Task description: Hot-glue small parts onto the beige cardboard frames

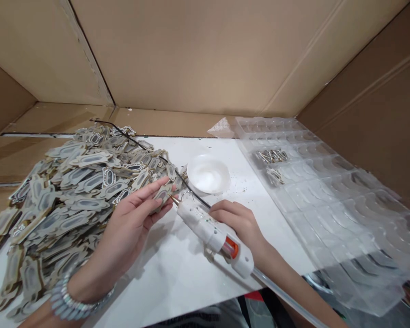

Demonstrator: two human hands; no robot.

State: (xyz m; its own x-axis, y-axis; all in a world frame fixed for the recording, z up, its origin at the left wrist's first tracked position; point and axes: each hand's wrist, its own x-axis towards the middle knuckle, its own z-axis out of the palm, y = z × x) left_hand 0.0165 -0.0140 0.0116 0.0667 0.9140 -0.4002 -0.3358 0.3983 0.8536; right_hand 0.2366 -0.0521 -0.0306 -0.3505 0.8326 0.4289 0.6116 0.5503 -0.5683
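Observation:
My right hand is wrapped round a white hot glue gun, its metal nozzle aimed left and a clear glue stick running out of its back. The fingers of my left hand pinch a small grey ornate plaque with an elongated centre. The nozzle tip is right at this plaque; whether it touches I cannot tell. Left of my hands spreads a large heap of similar plaques, some showing patterned faces. A white round dish stands just beyond the glue gun.
A clear plastic compartment tray fills the right side, with metal pins in one compartment. A black cable crosses the heap toward the glue gun. Cardboard walls enclose the white table. A pale triangular piece lies at the back.

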